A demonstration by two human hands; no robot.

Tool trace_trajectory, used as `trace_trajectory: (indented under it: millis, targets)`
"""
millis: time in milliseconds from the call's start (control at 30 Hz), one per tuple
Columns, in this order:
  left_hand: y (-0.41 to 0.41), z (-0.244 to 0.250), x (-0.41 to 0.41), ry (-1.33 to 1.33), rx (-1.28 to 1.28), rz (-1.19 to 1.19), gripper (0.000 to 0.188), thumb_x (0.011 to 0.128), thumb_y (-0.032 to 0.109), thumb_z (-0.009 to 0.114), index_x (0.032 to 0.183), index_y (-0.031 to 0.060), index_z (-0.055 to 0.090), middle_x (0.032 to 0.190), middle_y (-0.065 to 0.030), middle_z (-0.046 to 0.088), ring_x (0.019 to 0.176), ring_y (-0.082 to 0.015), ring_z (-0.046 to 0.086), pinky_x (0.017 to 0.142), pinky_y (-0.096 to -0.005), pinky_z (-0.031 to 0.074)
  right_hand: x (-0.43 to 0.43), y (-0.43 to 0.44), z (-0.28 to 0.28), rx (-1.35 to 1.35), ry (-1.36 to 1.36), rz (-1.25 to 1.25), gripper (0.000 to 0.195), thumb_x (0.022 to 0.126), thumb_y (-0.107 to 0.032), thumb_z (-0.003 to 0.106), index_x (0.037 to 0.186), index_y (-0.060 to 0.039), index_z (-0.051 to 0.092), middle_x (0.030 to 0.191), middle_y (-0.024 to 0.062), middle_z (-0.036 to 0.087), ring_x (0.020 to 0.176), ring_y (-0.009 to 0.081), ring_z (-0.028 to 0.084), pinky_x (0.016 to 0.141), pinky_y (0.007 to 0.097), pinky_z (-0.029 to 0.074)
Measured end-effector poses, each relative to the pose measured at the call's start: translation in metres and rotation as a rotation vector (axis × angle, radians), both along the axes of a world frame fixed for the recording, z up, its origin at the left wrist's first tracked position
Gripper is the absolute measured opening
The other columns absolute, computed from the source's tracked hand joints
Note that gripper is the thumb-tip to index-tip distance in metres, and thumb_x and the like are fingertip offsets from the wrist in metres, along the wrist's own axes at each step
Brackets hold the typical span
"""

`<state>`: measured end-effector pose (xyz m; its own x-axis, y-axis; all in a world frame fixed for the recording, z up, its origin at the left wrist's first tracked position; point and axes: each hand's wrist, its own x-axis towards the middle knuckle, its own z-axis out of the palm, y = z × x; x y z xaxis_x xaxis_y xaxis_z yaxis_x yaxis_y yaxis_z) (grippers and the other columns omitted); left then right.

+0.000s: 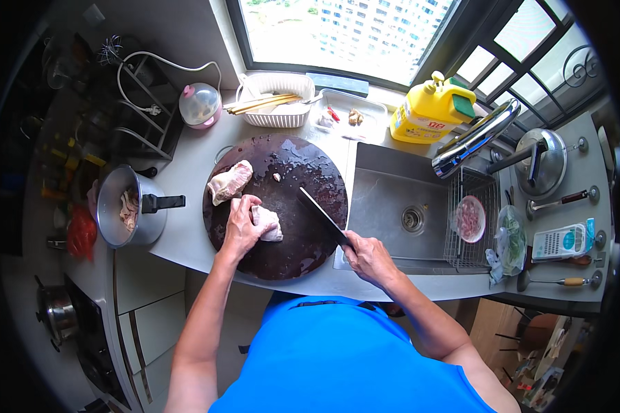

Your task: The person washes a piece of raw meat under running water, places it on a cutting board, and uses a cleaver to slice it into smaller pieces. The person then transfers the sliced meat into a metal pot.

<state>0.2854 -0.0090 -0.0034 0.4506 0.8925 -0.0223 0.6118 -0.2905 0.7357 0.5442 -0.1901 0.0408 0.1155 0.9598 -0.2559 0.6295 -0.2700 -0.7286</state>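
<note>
A round dark wooden chopping board (pixel 284 263) lies before me on the counter, its surface wet in patches. My left hand (pixel 244 225) grips a pale piece of raw meat (pixel 269 223) near the board's middle. Just beyond that hand rests a larger piece of raw meat (pixel 230 181). A small scrap (pixel 276 177) sits farther in on the board. In my right hand (pixel 370 256) is the handle of a kitchen knife (pixel 321 216), at the board's right edge. Its blade slants up and left over the board, apart from the meat.
Left stands a metal pot (pixel 114 206) holding meat pieces, its handle pointing at the board. A steel sink (pixel 382 201) adjoins the board's right, with a wire rack (pixel 457 253) and a bowl of meat (pixel 470 219). Behind are a white basket (pixel 276 121), a clear tray (pixel 377 111) and a yellow jug (pixel 423 116).
</note>
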Motion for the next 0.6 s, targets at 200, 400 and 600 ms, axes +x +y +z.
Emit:
trace_trajectory:
  millis: [200,400,600]
  targets:
    - [-0.037,-0.002,0.009,0.037,0.446,0.117,0.035,0.077,0.019,0.083,0.096,0.0023,0.058,0.098,-0.0147,0.054,0.092,-0.0355,0.054,0.082,-0.0461,0.046,-0.018,0.023,0.003,0.152,-0.205,0.174,0.037,0.095,-0.012,0.056,0.132,-0.0141,0.058,0.086,0.0224,0.066,0.078,0.0421,0.068,0.069,0.0521,0.055]
    - [-0.050,-0.015,0.013,0.041,0.427,0.094,0.044,0.079,0.015,0.076,0.116,-0.0028,0.060,0.110,-0.0231,0.058,0.103,-0.0437,0.054,0.090,-0.0496,0.048,-0.043,0.063,0.011,0.165,-0.324,0.392,0.025,0.095,-0.011,0.052,0.118,-0.0080,0.060,0.082,0.0181,0.067,0.071,0.0402,0.069,0.062,0.0490,0.056]
    - [-0.051,-0.017,0.019,0.016,0.450,0.115,0.045,0.079,0.014,0.076,0.116,-0.0054,0.059,0.109,-0.0255,0.056,0.103,-0.0456,0.053,0.090,-0.0509,0.048,-0.033,0.065,0.025,0.104,-0.369,0.464,0.016,0.092,-0.011,0.054,0.104,-0.0018,0.060,0.074,0.0206,0.066,0.067,0.0387,0.070,0.059,0.0491,0.056]
